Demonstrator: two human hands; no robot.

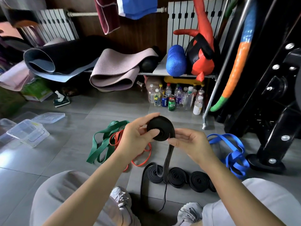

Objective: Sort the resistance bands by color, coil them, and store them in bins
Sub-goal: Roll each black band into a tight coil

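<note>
Black coil (162,123) is gripped by the left hand (136,137), its tail (168,155) at six o'clock pinched by the right hand (190,141); slackened tension could let it be unwound.

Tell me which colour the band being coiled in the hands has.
Black. The head view shows the band best, held by the left hand and right hand.
</note>
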